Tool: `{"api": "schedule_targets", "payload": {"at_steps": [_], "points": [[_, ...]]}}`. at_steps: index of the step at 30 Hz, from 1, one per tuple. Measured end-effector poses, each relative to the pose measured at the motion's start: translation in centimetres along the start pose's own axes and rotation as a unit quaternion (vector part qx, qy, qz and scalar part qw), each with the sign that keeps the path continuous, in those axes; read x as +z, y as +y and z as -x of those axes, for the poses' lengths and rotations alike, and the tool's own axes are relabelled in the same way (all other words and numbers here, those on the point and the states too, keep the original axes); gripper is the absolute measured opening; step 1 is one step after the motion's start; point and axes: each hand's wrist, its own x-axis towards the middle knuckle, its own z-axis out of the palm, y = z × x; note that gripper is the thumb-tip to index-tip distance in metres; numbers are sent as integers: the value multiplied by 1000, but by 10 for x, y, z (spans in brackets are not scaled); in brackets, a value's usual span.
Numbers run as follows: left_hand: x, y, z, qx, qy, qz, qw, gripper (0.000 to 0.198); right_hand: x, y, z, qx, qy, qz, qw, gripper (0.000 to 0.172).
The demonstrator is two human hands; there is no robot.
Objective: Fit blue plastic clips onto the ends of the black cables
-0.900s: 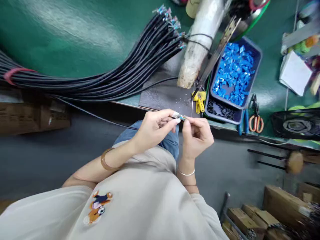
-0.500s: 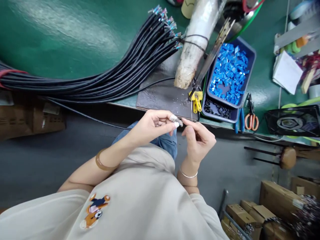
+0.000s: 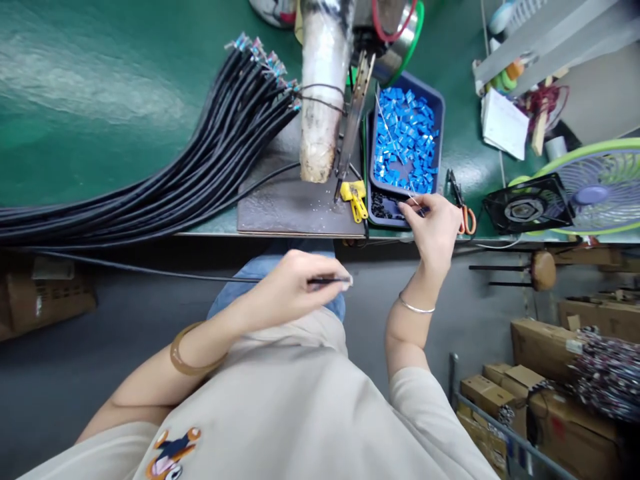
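Note:
My left hand (image 3: 295,287) is closed round the end of a black cable (image 3: 200,275), in front of my lap and below the table edge. Pale tape or a cot covers a fingertip there, and the cable's tip is hidden. My right hand (image 3: 434,225) reaches over the front of the parts tray (image 3: 439,133), fingers pinched on a thin, light metal rod (image 3: 386,123) slanting across it. Under those fingers lie small black pieces (image 3: 383,205); behind them is a heap of small blue pieces (image 3: 407,137).
A thick bundle of black cables (image 3: 200,180) with stripped ends lies on the green table (image 3: 115,100). Beside the tray are a yellow cutter (image 3: 355,200), a dark board (image 3: 295,210) and a wrapped tube (image 3: 320,120). Orange-handled pliers (image 3: 466,217) and a fan (image 3: 595,190) are at right.
My right hand has moved away from my left, right and forward to the tray. My left hand has lowered slightly with the cable. The head view has shifted right.

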Motion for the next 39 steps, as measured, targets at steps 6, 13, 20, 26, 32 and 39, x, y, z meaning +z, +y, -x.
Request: {"api": "schedule_targets", "payload": {"at_steps": [6,13,20,26,32,39], "points": [[-26,-16,-1,-135,210,389,887,13,-14,-1,-4,20,1,-16,1000,14],[-26,-19,-2,-132,181,380,897,8,-22,10,-8,-1,-65,16,998,14],[-14,7,-3,-56,79,63,993,7,-15,4,-13,-39,-114,7,993,8],[-20,0,-8,-108,127,253,953,8,-12,14,-12,-55,-102,-25,993,9],[-24,-14,-14,-153,151,355,910,14,-24,10,-16,-120,-164,-108,973,11],[-23,-15,-15,-152,154,343,914,13,-26,-7,-36,-187,-249,-75,947,9]]}}
